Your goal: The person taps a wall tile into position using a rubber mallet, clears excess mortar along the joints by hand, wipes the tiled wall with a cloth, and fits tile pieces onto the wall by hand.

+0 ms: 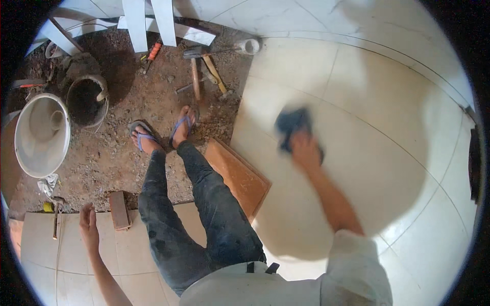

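My right hand (pixel 305 151) presses on a dark cloth (pixel 294 121) that lies on the pale floor tiles (pixel 367 168). Both the hand and the cloth are smeared by motion; the fingers are closed over the cloth's near part. My left hand (pixel 89 229) hangs at the left above other pale tiles, its fingers loosely stretched and nothing in them. Just right of it lies a reddish-brown brick (pixel 120 210). A hammer (pixel 56 217) rests to its left, at the edge of the tiles.
Bare soil holds a white bucket (pixel 19 133), a dark bucket (pixel 76 109), a wooden-handled hammer (pixel 196 81), a yellow-handled hammer (pixel 214 74) and an orange-handled tool (pixel 153 51). Stacked terracotta tiles (pixel 237 176) lie beside my leg. White tile strips (pixel 163 23) lean near the wall.
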### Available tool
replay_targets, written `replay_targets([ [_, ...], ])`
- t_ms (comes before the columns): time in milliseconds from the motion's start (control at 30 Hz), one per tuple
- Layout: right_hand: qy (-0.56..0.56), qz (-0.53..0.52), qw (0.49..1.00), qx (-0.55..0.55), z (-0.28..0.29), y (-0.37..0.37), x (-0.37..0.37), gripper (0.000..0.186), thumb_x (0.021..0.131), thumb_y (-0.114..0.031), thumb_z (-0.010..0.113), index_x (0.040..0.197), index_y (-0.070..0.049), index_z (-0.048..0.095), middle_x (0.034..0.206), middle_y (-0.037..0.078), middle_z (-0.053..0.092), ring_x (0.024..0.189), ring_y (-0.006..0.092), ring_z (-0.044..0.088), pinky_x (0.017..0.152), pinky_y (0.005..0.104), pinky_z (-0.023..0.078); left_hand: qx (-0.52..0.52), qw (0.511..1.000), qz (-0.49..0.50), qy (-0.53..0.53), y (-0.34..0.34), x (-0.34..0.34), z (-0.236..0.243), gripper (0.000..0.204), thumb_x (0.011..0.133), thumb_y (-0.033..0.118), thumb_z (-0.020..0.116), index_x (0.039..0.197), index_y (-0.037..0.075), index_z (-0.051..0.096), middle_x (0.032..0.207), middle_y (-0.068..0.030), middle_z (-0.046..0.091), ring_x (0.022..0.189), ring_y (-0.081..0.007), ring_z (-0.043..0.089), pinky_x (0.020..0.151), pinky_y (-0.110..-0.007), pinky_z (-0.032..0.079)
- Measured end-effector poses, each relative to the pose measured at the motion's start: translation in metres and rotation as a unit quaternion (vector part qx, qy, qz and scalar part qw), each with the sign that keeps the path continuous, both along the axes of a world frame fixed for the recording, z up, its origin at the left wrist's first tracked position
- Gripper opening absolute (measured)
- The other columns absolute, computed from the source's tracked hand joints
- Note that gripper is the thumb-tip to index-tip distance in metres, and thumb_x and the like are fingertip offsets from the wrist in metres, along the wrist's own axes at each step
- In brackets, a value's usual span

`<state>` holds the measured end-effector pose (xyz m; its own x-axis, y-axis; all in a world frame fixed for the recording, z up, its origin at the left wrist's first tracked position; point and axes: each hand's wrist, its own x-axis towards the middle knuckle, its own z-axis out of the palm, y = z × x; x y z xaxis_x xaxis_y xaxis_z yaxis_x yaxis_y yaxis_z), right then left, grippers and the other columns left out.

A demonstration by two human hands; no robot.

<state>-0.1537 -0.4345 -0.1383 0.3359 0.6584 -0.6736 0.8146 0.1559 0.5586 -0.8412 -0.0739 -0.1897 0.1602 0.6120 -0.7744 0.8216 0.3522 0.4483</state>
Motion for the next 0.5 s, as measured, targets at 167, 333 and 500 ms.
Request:
replay_targets([
  [167, 0.346, -0.216, 0.867, -0.286, 0.158, -0.047, -0.151, 0.035, 0.085, -0.019, 0.064, 0.114, -0.001, 0.071, 0.138, 0.014, 0.060, 0.140, 0.0329, 0.044, 0.118, 0.0684, 0.021, -0.003, 0.999, -0.035, -0.042, 0.024, 0.033, 0.072, 0.032, 0.103, 0.021, 0.059, 0.125, -0.002, 0.060, 0.119, -0.0113, 0.068, 0.114, -0.0210, 0.063, 0.099, -0.033, 0.047],
  [333, 0.015, -0.136, 0.990, 0.042, 0.310, 0.024, -0.004, 0.042, 0.081, -0.015, 0.068, 0.123, -0.009, 0.068, 0.135, 0.016, 0.058, 0.130, 0.0366, 0.050, 0.118, 0.0606, 0.028, 0.122, 0.974, -0.138, -0.128, 0.073, 0.159, 0.090, 0.030, 0.101, 0.018, 0.061, 0.122, -0.004, 0.064, 0.111, -0.0153, 0.071, 0.106, -0.0217, 0.066, 0.094, -0.034, 0.050],
  [500, -0.439, 0.049, 0.834, 0.330, 0.546, 0.132, 0.083, 0.052, 0.088, -0.029, 0.068, 0.137, -0.013, 0.059, 0.142, 0.011, 0.056, 0.132, 0.0353, 0.049, 0.111, 0.0589, 0.035, 0.234, 0.879, -0.214, -0.357, 0.143, 0.342, 0.183, 0.018, 0.096, 0.011, 0.066, 0.105, -0.004, 0.065, 0.107, -0.0151, 0.070, 0.102, -0.0237, 0.066, 0.091, -0.033, 0.049],
])
